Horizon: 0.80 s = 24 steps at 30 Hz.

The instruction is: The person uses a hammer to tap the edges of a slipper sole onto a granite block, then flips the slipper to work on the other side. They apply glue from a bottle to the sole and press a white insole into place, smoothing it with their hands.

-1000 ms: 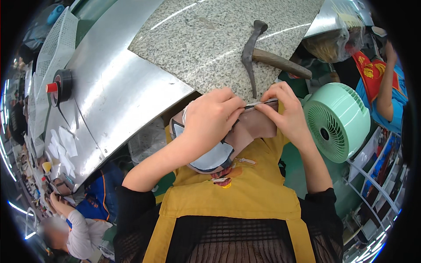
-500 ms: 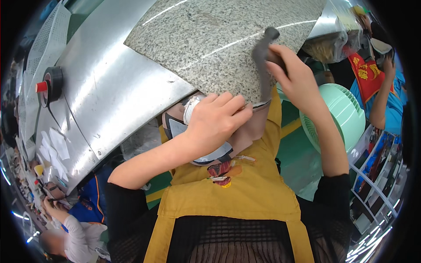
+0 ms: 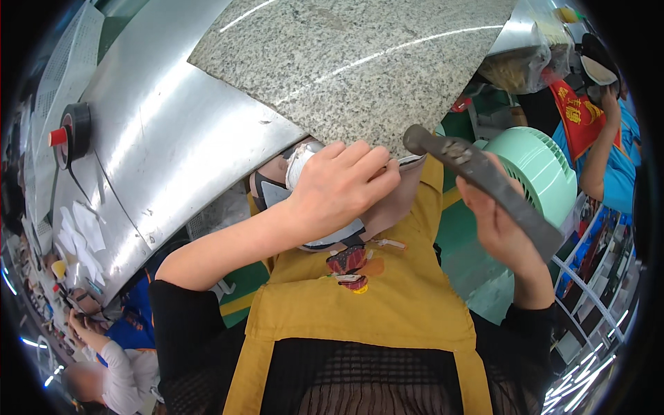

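My left hand [image 3: 342, 183] is closed over the upper edge of a mauve-brown leather piece [image 3: 400, 200] with grey and black patches. Whether it is part of a bag or a shoe I cannot tell. It rests against my yellow apron, at the near edge of a speckled granite slab [image 3: 346, 83]. A white wrapped part [image 3: 299, 166] shows beside my left fingers. My right hand [image 3: 499, 232] grips a dark metal hammer [image 3: 477, 166], raised to the right of the leather and apart from it. The hammer's handle is mostly hidden by the hand.
A shiny metal tabletop [image 3: 173, 131] extends left of the slab, bearing a black tape roll [image 3: 79, 131] and white paper scraps [image 3: 83, 232]. A mint-green fan [image 3: 543, 169] stands at the right. Co-workers sit at the far right and lower left.
My right hand has swung the hammer from over the slab's edge, back toward me and to the right. My left hand stays on the leather piece, nearly unmoved.
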### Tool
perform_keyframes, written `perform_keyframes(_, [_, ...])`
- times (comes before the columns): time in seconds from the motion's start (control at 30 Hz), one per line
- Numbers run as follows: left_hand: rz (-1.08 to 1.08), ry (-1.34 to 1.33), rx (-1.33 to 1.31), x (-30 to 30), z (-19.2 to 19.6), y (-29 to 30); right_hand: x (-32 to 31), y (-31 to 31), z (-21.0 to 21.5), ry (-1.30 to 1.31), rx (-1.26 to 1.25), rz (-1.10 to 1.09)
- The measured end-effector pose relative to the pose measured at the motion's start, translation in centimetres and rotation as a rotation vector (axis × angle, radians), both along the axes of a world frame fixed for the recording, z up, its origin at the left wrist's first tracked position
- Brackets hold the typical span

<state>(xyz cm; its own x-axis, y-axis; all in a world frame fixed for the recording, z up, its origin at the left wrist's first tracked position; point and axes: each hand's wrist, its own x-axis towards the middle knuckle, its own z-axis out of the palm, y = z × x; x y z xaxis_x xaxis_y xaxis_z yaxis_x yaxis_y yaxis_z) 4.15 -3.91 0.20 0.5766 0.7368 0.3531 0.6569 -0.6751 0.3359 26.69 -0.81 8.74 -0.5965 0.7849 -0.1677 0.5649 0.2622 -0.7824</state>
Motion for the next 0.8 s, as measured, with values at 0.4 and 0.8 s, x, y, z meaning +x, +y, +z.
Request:
perform_keyframes(0.4, [0.063, -0.177, -0.085, 0.0, -0.8, 0.2, -1.0, -0.3, -0.6, -0.153, 0.004, 0.130])
perform_keyframes(0.8, [0.020, -0.085, 0.042, -0.4, -0.8, -0.3, -1.0, -0.7, -0.6, -0.029, 0.078, 0.066])
